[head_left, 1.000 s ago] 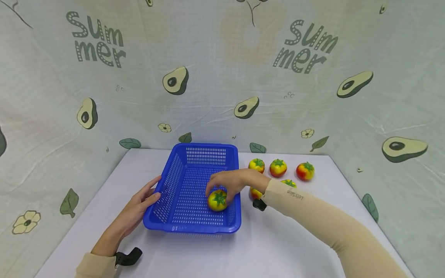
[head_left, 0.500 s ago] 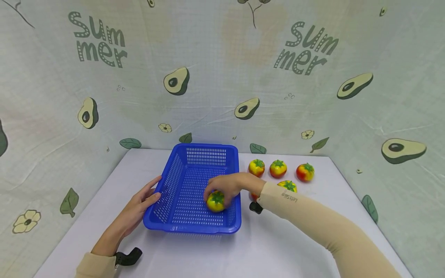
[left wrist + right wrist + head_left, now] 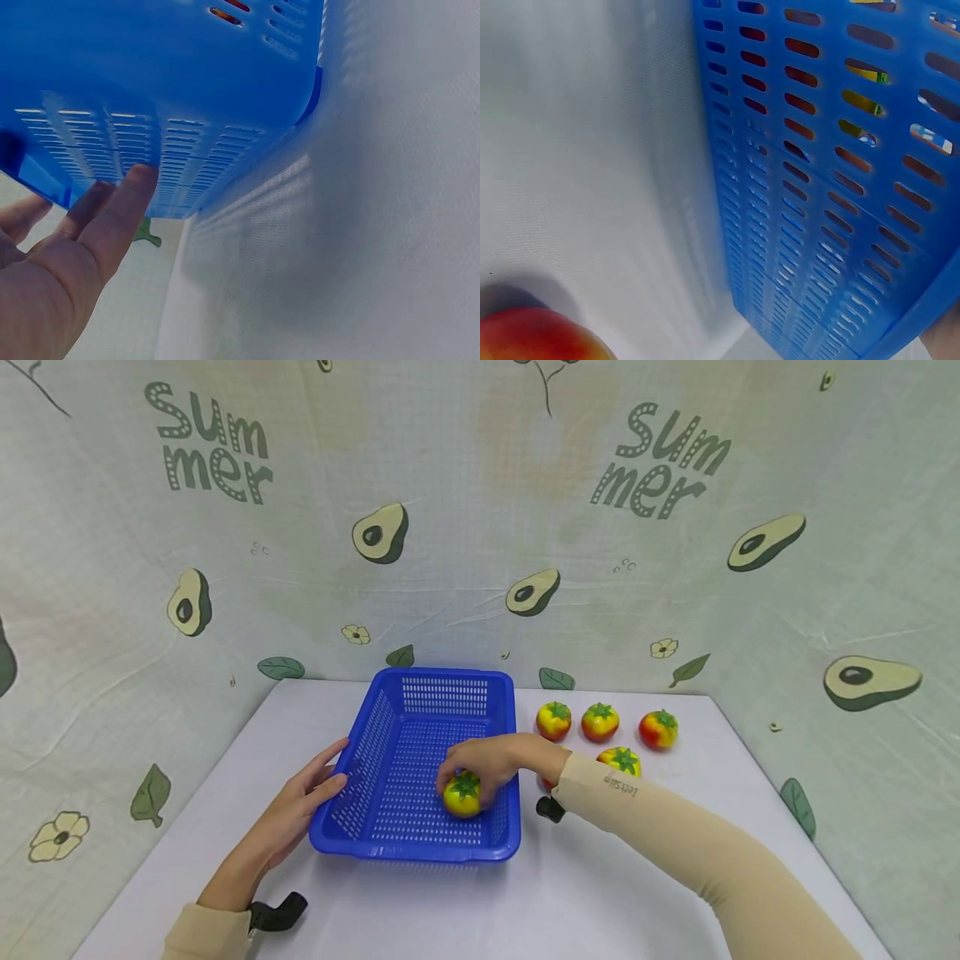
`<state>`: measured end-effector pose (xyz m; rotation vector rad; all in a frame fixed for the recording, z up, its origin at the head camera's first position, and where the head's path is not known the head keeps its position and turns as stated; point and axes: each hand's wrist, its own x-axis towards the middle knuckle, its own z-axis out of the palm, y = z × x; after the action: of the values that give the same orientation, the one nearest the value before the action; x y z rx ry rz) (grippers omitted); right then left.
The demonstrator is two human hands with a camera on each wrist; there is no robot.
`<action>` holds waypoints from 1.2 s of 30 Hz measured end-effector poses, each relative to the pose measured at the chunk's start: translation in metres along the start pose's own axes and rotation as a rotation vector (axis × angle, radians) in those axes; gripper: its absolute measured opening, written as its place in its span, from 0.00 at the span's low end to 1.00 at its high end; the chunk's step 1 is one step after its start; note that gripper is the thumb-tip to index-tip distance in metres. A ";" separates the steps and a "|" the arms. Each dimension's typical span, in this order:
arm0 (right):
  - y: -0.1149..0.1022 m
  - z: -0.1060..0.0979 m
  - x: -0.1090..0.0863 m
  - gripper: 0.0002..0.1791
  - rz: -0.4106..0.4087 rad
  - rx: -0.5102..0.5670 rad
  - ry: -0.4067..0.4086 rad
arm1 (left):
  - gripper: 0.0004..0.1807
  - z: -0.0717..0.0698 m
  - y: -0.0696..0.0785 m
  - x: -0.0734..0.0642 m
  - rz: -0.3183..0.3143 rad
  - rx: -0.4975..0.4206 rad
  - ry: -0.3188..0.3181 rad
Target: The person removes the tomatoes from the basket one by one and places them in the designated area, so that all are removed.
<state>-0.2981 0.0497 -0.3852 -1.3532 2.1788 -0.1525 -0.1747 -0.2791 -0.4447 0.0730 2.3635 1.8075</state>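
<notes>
A blue plastic basket (image 3: 416,852) with slotted walls sits on the white table. Inside it, my right hand (image 3: 487,760) reaches over the right rim and grips a yellow tomato-like fruit (image 3: 462,797) with a green star-shaped top, low near the basket floor. Whether the fruit touches that floor cannot be seen. My left hand (image 3: 294,806) rests against the basket's left side, thumb close to the rim. In the left wrist view its fingers (image 3: 124,214) lie extended along the outer wall. The right wrist view shows the basket's slotted outer wall (image 3: 802,187); my grip is hidden there.
Right of the basket lie several more yellow-red fruits, among them one at the back (image 3: 553,721), one beside it (image 3: 600,723), a redder one (image 3: 658,730) and one near my sleeve (image 3: 621,762). Another is partly hidden behind my right wrist. A printed cloth (image 3: 450,460) hangs behind the table.
My right hand has shifted slightly left inside the basket, carrying the fruit with it. The left hand and basket have stayed where they were.
</notes>
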 end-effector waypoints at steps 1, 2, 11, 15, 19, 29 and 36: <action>0.000 0.000 0.000 0.34 -0.004 -0.002 0.003 | 0.38 0.000 0.000 0.000 0.000 -0.001 -0.001; 0.000 0.001 -0.001 0.34 -0.010 -0.005 0.005 | 0.38 0.000 0.000 0.001 -0.002 -0.004 -0.005; 0.000 -0.008 -0.017 0.33 -0.052 0.013 0.085 | 0.38 0.002 0.001 0.001 0.004 0.000 -0.010; 0.000 -0.019 -0.033 0.33 -0.055 0.031 0.139 | 0.38 0.002 0.001 0.000 0.001 0.002 -0.003; -0.001 -0.035 -0.055 0.32 -0.055 0.066 0.188 | 0.38 0.001 0.000 0.000 0.003 0.009 0.006; 0.016 -0.058 -0.126 0.33 -0.026 0.065 0.319 | 0.38 0.003 0.001 -0.001 -0.003 0.008 0.009; 0.041 -0.051 -0.181 0.33 0.114 0.115 0.383 | 0.38 0.002 0.002 -0.001 0.000 0.021 0.011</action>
<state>-0.2974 0.2146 -0.2854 -1.2083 2.5084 -0.5226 -0.1739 -0.2765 -0.4435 0.0658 2.3901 1.7876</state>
